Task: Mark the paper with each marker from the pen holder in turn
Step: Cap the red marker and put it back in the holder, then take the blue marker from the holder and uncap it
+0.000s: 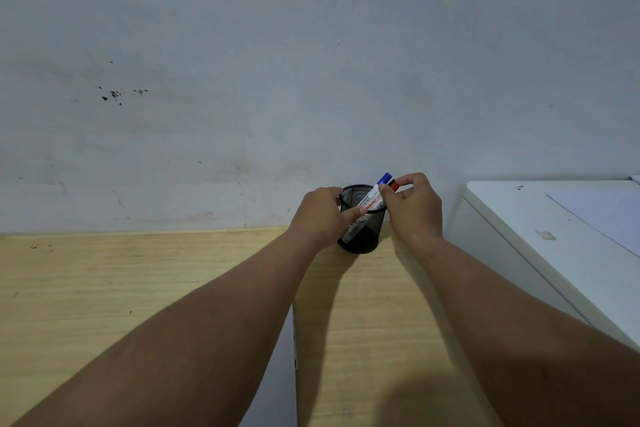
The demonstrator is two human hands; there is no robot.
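Note:
A black mesh pen holder stands on the wooden desk against the wall. Two markers lean out of it to the right, one with a blue cap and one with a red cap. My left hand grips the holder's left side and rim. My right hand pinches the red-capped marker near its top, fingers touching the blue one too. A strip of white paper shows between my forearms at the bottom, mostly hidden by my left arm.
The wooden desk runs left along a stained grey wall. A white appliance or box fills the right side, close to my right forearm.

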